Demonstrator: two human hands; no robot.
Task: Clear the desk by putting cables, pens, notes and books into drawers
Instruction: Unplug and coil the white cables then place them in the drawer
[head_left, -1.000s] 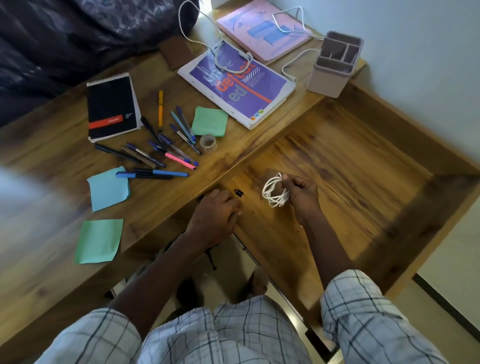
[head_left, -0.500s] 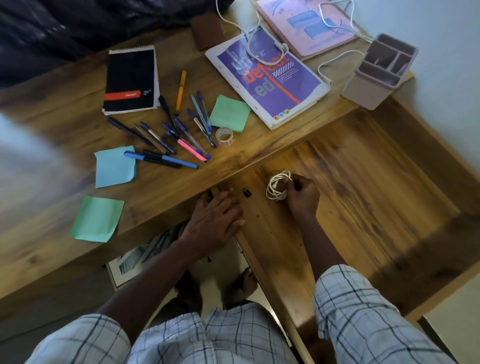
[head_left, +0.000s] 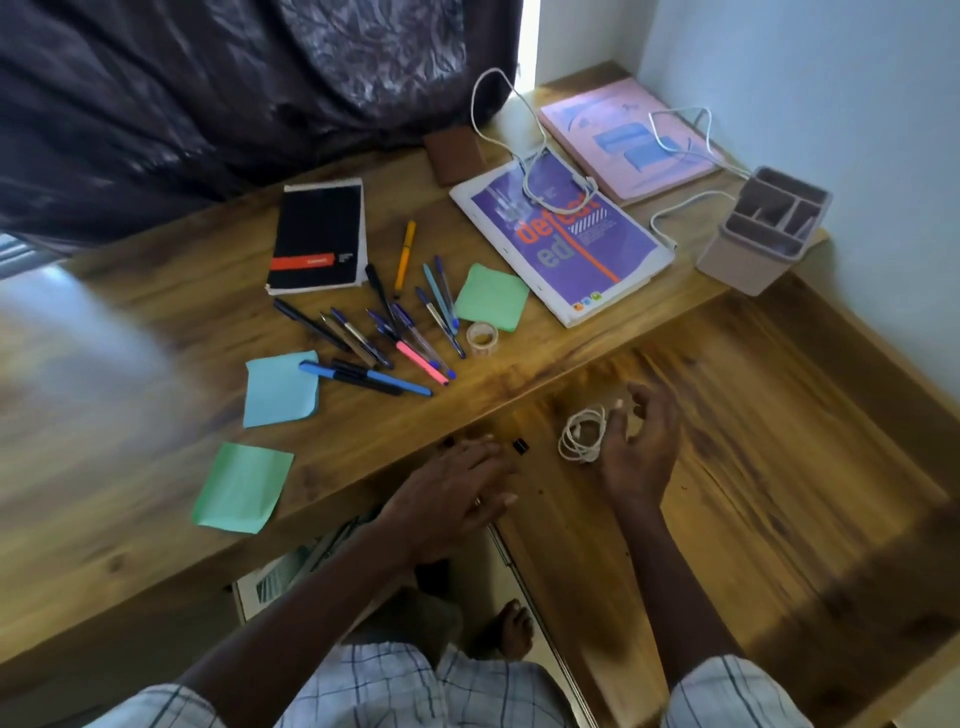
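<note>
A coiled white cable (head_left: 582, 435) lies on the floor of the open wooden drawer (head_left: 769, 467), near its back left corner. My right hand (head_left: 638, 447) hovers just right of the coil with fingers spread, holding nothing. My left hand (head_left: 451, 499) rests flat on the drawer's left front edge, below the desk top. On the desk (head_left: 156, 467) lie several pens (head_left: 384, 332), a black notepad (head_left: 318, 237), sticky notes in blue (head_left: 279, 388) and green (head_left: 242, 488) (head_left: 491, 296), a purple book (head_left: 561, 244), a pink book (head_left: 628, 139) and loose white cables (head_left: 519, 119) (head_left: 685, 205).
A pink pen holder (head_left: 763, 234) stands at the desk's right end by the wall. A tape roll (head_left: 482, 336) and a brown wallet (head_left: 455, 154) sit on the desk. A dark curtain (head_left: 208, 93) hangs behind. A small black clip (head_left: 519, 445) lies in the drawer. Papers (head_left: 291, 566) show under the desk.
My right hand has let go of the coiled cable, which now lies in the drawer, and has opened beside it. The view has tilted up toward the desk.
</note>
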